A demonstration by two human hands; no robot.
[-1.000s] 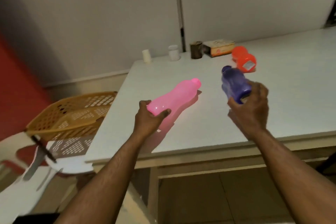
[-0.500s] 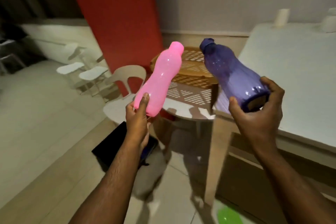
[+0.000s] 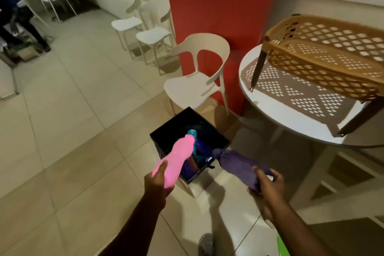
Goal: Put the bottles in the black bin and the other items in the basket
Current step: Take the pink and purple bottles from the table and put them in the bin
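My left hand (image 3: 159,184) grips the base of a pink bottle (image 3: 175,158), whose cap end points over the open black bin (image 3: 166,131) on the floor. My right hand (image 3: 268,187) holds a purple bottle (image 3: 236,163) by its base, neck aimed at the bin's right corner. Inside the bin lie a teal bottle (image 3: 192,133) and a dark purple one (image 3: 202,147). The orange lattice basket (image 3: 324,56) sits on a round white table (image 3: 291,127) at the right.
A white plastic chair (image 3: 197,83) stands just behind the bin against a red pillar (image 3: 218,6). White stools (image 3: 143,31) stand further back. A person (image 3: 14,16) bends over at the far left. Tiled floor surrounds the bin.
I have turned from the table toward the floor. Both bottles have been lowered from chest height to just above the black bin, necks pointing into it.
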